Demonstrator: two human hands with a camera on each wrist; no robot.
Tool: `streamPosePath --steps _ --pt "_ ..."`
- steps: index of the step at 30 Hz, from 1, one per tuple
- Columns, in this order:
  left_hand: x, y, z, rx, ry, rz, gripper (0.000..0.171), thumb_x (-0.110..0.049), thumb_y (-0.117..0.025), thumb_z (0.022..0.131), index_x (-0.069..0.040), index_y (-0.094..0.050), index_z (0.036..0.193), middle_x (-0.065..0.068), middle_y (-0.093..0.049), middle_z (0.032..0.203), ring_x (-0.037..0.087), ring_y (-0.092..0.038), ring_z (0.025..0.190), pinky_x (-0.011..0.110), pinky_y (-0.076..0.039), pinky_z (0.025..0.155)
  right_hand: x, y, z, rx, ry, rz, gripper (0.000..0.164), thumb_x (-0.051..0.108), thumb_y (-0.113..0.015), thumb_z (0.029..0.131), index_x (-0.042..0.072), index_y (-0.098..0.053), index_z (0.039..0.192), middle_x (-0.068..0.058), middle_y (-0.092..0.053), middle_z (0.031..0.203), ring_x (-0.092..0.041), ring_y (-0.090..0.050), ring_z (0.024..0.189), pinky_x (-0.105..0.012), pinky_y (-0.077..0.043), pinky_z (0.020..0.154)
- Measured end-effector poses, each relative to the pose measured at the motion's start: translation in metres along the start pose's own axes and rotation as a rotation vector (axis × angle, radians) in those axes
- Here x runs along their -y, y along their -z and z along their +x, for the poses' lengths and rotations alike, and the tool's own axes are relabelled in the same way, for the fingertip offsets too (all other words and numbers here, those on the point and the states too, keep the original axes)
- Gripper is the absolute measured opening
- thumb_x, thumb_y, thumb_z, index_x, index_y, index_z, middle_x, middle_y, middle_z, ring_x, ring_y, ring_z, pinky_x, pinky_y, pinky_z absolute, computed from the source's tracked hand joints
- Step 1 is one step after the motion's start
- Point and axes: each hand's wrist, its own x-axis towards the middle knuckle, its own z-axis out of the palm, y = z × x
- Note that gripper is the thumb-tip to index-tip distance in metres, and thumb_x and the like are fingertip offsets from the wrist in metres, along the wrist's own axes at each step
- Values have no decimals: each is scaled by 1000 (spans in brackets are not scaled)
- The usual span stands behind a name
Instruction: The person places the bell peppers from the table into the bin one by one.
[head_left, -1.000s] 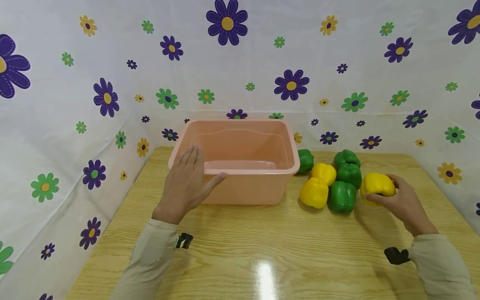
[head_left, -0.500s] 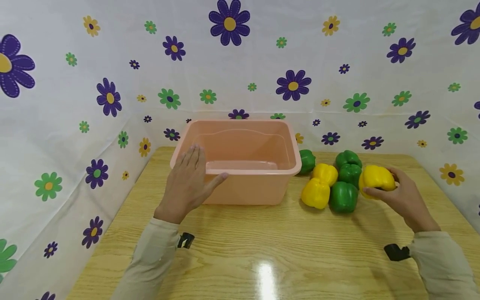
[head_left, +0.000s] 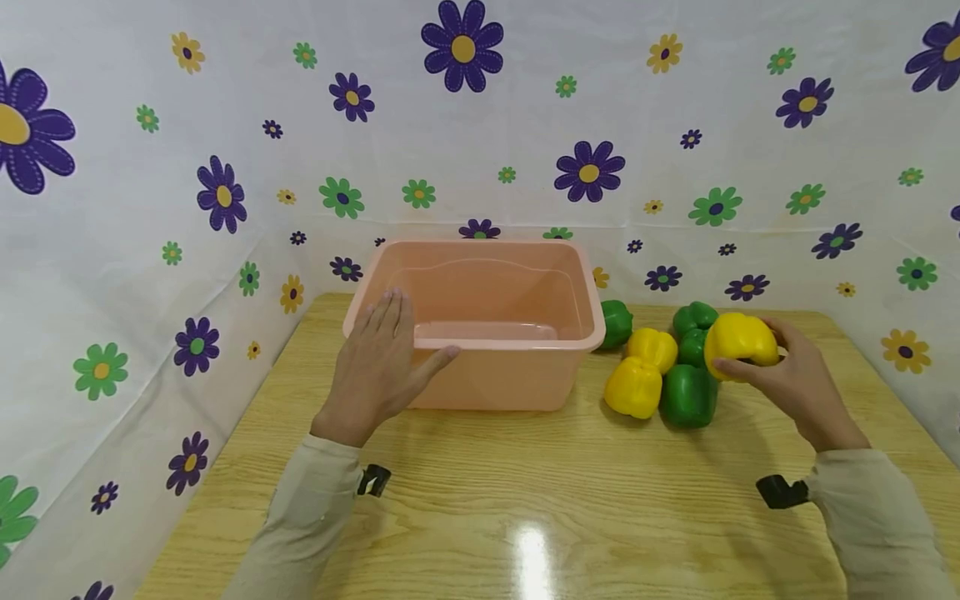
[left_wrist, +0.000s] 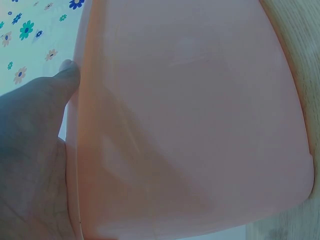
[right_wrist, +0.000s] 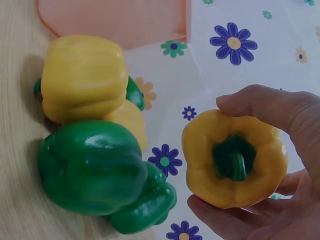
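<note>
Yellow pepper [head_left: 741, 340] higher, in right grip [head_left: 801, 385]

From the wearer's head, I look forward and down across the table [head_left: 450, 483] to the flowered cloth [head_left: 450, 150], at the longest range. At the left wrist, I face the outer wall of the tub [left_wrist: 200, 125] at close range, turned sideways: rim [left_wrist: 73, 125] left, table right, left hand [left_wrist: 37, 145] at the left edge. At the right wrist, I face the peppers [right_wrist: 95, 165] up close, right hand [right_wrist: 300, 130] at the right edge. Head and left wrist share the tub; head and right wrist share the peppers.
</note>
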Motion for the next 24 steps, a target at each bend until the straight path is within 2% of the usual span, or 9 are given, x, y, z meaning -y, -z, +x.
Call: streamPosePath --steps 13,24 --pt "-1 1 1 28 15 -2 103 -71 -43 98 12 -22 155 27 -21 163 37 -15 153 49 -12 125 23 -8 11 -20 39 26 89 38 -75 93 0 -27 157 -22 -45 140 -29 -49 109 -10 -49 74" --pt "-1 2 1 38 22 3 103 -71 -42 98 11 -21 156 27 -19 163 37 -14 153 49 -11 125 44 -20 20 -12 29 76 95 36 -76 92 3 -19 161 -25 -40 146 -31 -47 117 -11 -46 79"
